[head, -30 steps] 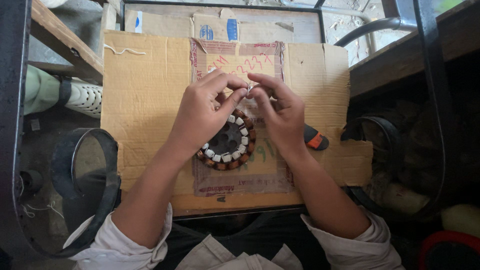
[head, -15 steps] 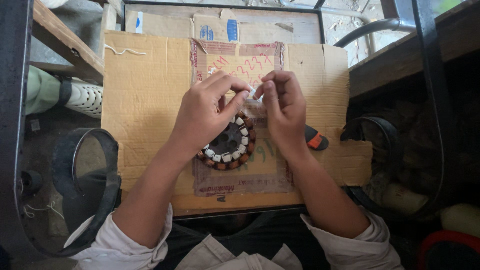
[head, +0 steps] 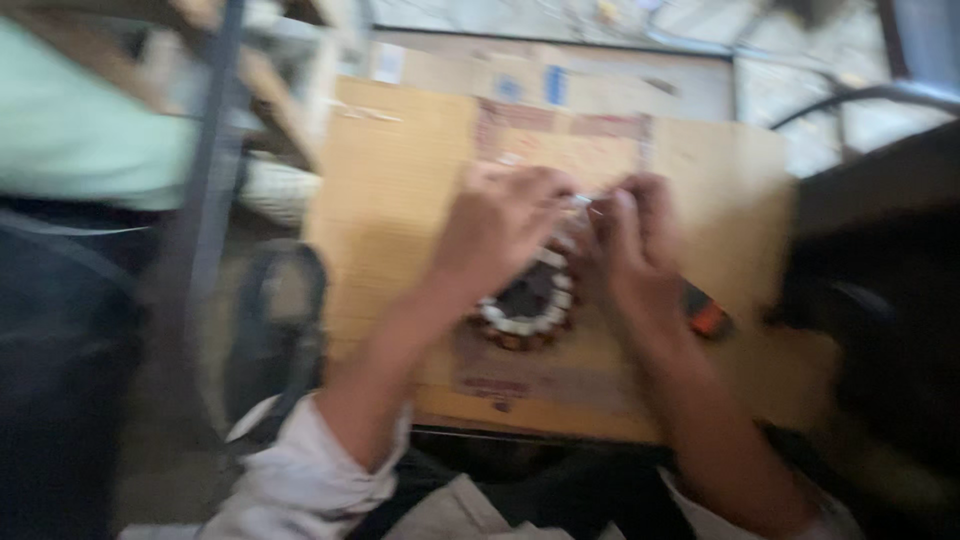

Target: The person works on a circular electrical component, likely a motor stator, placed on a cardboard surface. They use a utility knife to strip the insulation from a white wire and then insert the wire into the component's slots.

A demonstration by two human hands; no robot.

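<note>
- Two hands worked over one round wound coil ring [head: 527, 305], which lay on a flat cardboard sheet [head: 400, 190] near its middle.
- The left hand [head: 497, 228] was curled narrow, fingertips pinched together above the ring's upper edge.
- The right hand [head: 637, 250] was likewise curled, its fingertips meeting the left's; blur hid what, if anything, they pinched.
- One orange-and-black tool [head: 705, 315] lay just beside the right wrist.
</note>
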